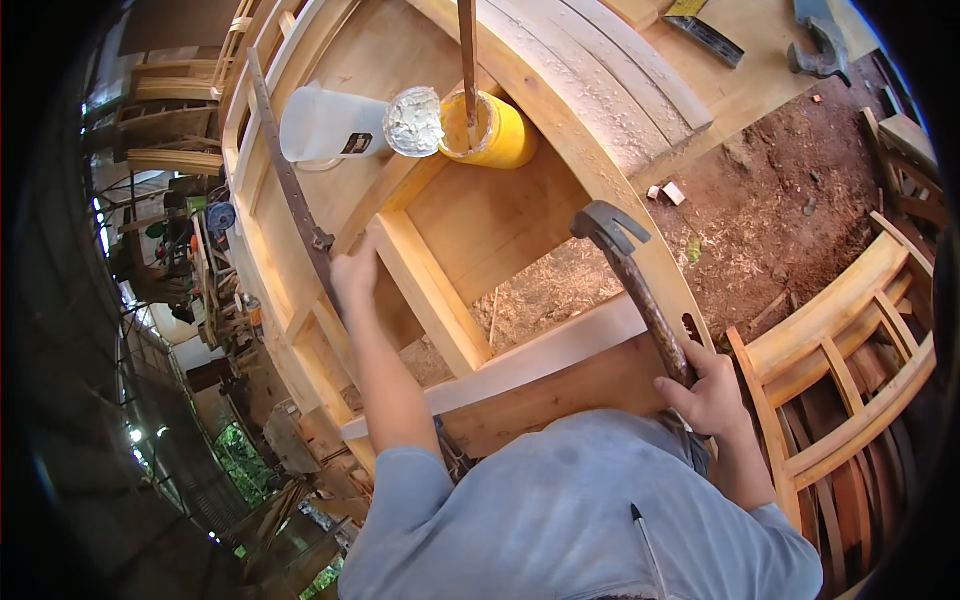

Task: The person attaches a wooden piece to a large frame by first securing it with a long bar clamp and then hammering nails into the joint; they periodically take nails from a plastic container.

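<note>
In my right hand point(708, 393) is a claw hammer point(648, 300), gripped by the lower part of its worn handle. Its dark head is raised over the front part of a pale wooden frame point(430, 285). My left hand point(355, 278) is closed at a long, rusty metal bar clamp point(290, 185) that lies across the frame; some of its fingers are hidden. Beyond that hand, a yellow pot point(508, 135) with a wooden stick point(469, 60) in it rests on the frame. Beside it are a translucent plastic container point(330, 122) and a round lid with white paste point(413, 122).
A curved wooden rail with shavings point(590, 80) runs along the far right side. A try square point(705, 35) and a metal clamp point(822, 50) lie on a board there. Slatted chair-like frames point(840, 375) stand at right, near reddish soil point(780, 200). Stacked timber point(175, 160) is at left.
</note>
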`<state>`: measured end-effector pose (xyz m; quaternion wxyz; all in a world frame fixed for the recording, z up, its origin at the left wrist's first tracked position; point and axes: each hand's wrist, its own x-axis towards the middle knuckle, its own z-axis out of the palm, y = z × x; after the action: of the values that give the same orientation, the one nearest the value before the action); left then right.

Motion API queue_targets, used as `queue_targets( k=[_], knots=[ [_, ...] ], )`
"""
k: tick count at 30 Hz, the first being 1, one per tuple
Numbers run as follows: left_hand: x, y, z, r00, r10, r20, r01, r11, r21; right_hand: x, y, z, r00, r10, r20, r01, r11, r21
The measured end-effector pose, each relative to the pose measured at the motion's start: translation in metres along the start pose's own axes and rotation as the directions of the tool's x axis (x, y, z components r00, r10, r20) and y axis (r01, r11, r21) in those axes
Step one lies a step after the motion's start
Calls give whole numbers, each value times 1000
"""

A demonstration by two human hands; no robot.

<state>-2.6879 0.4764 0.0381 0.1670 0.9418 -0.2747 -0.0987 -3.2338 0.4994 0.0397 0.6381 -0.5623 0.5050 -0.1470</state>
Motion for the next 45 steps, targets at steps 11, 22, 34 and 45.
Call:
queue_targets(
  k=[11,22,34,45],
  knots=[
    [-20,62,48,942,-194,-273,275,914,297,0,7,-5,998,-61,19,61,998,17],
    [-68,17,31,966,-258,-7,255,950,181,28,-64,36,891,-132,434,-72,904,421],
    [-58,-3,38,978,-201,54,204,977,-64,155,-118,246,973,12,230,-107,908,406],
    [-49,-7,49,995,-76,59,77,997,-11,153,-114,256,988,99,115,-141,879,455]
  ],
)
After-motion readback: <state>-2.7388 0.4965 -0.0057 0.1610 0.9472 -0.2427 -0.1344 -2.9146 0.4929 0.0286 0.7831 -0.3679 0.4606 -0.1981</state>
